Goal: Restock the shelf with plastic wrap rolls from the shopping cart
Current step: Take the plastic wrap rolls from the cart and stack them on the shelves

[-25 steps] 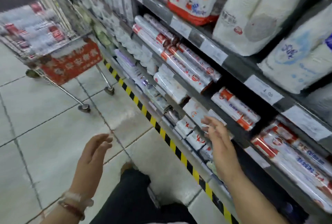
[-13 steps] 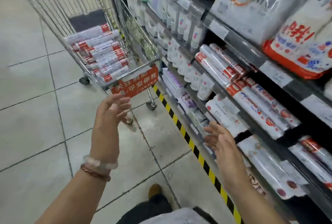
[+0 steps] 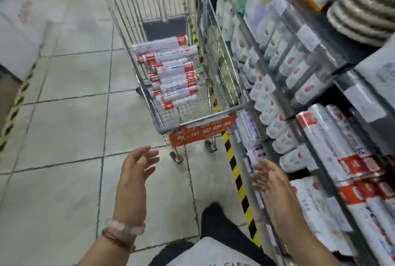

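The person is standing in a shop aisle with both hands raised and holding nothing. The left hand (image 3: 136, 171) is reaching forward with its fingers (image 3: 149, 154) spread wide and relaxed, and the right hand (image 3: 271, 180) is also showing loose, open fingers, just beside the edge of the lower shelf (image 3: 241, 141). The shopping cart (image 3: 201, 121) is standing ahead of both hands, apart from the fingertips, with its red sign panel (image 3: 203, 132) facing the person. Inside the cart, further beyond the fingers, a pile of plastic wrap rolls (image 3: 171, 73) is lying, white with red ends; the exact number is hard to tell because of blur, but many are waiting there. To the right of the right hand, the shelf is already carrying several similar rolls (image 3: 333, 141) in a row, so a part of the restocking seems to be done. Judging from the full pile in the cart, a large part of the work is remaining. The step in hand is probably the reach toward the cart for the next rolls, which is not yet finished.
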